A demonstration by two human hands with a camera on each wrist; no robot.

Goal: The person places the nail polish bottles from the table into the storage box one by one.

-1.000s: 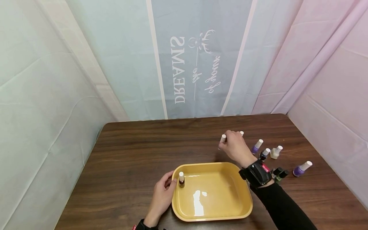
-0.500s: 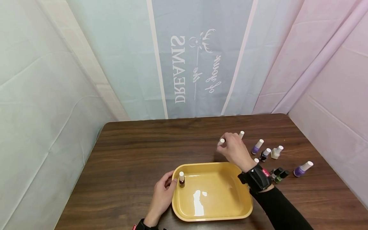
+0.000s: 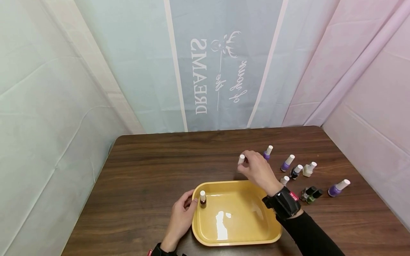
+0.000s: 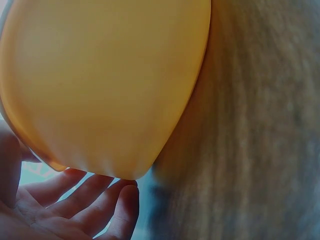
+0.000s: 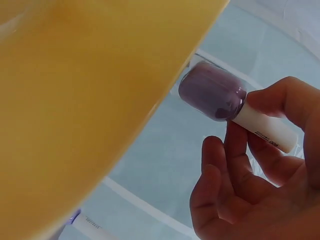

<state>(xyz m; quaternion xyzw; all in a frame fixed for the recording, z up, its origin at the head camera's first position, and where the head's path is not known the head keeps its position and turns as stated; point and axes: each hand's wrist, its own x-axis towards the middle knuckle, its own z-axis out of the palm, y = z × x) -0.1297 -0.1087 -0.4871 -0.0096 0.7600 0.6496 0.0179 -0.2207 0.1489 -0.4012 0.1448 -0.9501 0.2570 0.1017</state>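
My right hand [image 3: 257, 171] pinches a nail polish bottle [image 5: 212, 91] by its white cap, just behind the tray's far rim. In the right wrist view the bottle shows mauve-grey polish, with the thumb on one side of the cap and fingers on the other. My left hand [image 3: 180, 217] grips the left end of a yellow tray [image 3: 240, 222], thumb at the rim. The left wrist view shows its fingertips [image 4: 127, 192] against the tray's outer wall. Inside the tray, near the left hand, a dark nail polish bottle [image 3: 203, 200] with a white cap stands upright.
Several nail polish bottles stand on the brown table [image 3: 153, 167] to the right: purple ones [image 3: 287, 163], a dark one [image 3: 295, 172], a cream one [image 3: 309, 169] and a green one [image 3: 314, 196] with a black cap. Fabric curtains [image 3: 224, 21] hang behind and beside the table.
My right hand has carried the pinched bottle left and slightly towards the tray. A white-capped bottle by the wrist has come into sight. The left hand and tray have stayed put.
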